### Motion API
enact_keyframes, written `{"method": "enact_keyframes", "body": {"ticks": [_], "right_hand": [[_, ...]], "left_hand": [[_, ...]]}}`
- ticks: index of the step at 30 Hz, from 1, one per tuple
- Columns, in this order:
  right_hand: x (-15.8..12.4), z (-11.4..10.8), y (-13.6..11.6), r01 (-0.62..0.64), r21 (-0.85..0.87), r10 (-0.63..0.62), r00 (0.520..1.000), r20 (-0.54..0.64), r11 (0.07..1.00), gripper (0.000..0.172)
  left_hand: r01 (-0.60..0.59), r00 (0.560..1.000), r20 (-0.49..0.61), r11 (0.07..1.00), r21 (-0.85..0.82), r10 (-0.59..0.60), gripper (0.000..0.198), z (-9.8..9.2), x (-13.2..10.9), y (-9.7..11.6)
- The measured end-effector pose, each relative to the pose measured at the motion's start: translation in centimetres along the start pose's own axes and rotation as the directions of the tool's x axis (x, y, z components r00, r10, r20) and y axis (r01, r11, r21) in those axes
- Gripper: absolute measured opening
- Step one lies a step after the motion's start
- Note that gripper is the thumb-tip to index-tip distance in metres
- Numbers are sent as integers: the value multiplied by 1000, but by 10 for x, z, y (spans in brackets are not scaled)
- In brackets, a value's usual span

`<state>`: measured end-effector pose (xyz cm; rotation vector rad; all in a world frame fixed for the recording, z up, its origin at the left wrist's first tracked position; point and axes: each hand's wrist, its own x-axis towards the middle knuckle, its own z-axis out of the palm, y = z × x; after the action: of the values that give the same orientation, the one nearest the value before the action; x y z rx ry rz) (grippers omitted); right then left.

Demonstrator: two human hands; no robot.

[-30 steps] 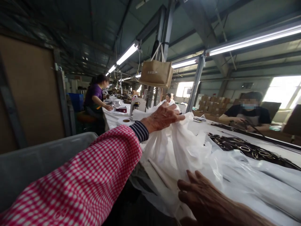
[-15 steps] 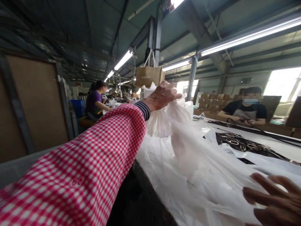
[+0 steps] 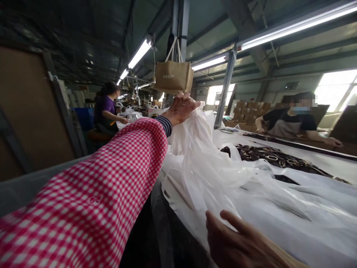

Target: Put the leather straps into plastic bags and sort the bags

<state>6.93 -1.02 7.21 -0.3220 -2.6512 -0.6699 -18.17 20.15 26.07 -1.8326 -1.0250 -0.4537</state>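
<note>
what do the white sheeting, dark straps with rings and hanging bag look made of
White sheeting: probably thin plastic film with a soft gloss; it is translucent and crinkles below the left hand.
Dark straps: leather or imitation leather perhaps, from their faint sheen; their rings look like metal, judging by bright glints.
Hanging bag: likely matte, coarse cloth, since it shows no glare.

Tan rectangular fabric bag (image 3: 173, 77) hung at 12 o'clock. Stacked brown cardboard boxes (image 3: 249, 111) between 2 and 3. Blue bin (image 3: 83, 118) around 9, person in purple top (image 3: 108, 105) nearby.
</note>
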Motion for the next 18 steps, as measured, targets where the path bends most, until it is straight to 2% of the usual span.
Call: {"method": "enact_keyframes", "body": {"ticks": [1, 3, 5, 7, 9, 12, 14, 15, 18], "right_hand": [[12, 8, -2, -39, 97, 32, 997, 71, 995, 19], [35, 27, -2, -216, 249, 156, 958, 241, 944, 15], [56, 51, 0, -345, 273, 248, 910, 334, 898, 17], [71, 81, 1, -305, 200, 245, 929, 278, 931, 24], [75, 112, -3, -165, 71, 153, 977, 150, 984, 39], [68, 144, -13, -23, -75, 28, 998, 63, 997, 65], [57, 150, -21, 19, -103, -16, 1000, 25, 995, 75], [51, 148, -23, 43, -111, -44, 999, -7, 993, 74], [32, 132, -30, 94, -144, -108, 990, -95, 985, 49]], "left_hand": [[26, 1000, 3, 1000, -3, -26, 35, 0, -1, -1], [75, 997, 4, 997, -4, -75, 34, 0, -1, -4], [110, 994, 7, 994, 2, -110, 34, 0, -1, -6], [132, 991, 14, 991, 6, -132, 35, 0, -1, -8], [146, 989, 13, 989, 4, -146, 37, 1, -1, -9], [155, 988, -2, 988, -5, -155, 37, 7, -4, -11], [159, 987, -10, 987, -17, -160, 36, 13, -9, -13], [162, 987, -12, 987, -25, -162, 36, 16, -11, -14], [187, 982, -20, 981, -59, -189, 34, 25, -22, -16]]}}
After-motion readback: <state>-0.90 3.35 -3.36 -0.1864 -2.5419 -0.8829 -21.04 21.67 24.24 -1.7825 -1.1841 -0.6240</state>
